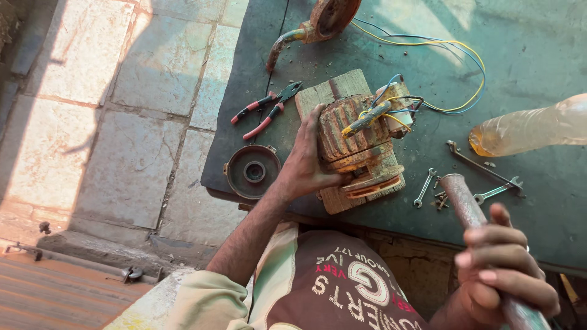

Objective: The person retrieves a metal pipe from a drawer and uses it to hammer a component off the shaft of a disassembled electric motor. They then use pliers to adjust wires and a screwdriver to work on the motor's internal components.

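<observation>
Head view: left hand (306,165) gripping rusty motor housing (361,146) at frame centre, sitting on wooden block (333,91); right hand (501,269) clenching around metal bar (465,201) at lower right. Lying nearby: pliers (266,110), end cap (252,172), wrenches (483,168), plastic bottle (532,125).

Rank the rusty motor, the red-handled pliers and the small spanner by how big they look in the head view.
1. Rusty motor, by far the largest.
2. Red-handled pliers.
3. Small spanner, smallest.
All lie on the same table, so nearness hardly skews this.
</observation>
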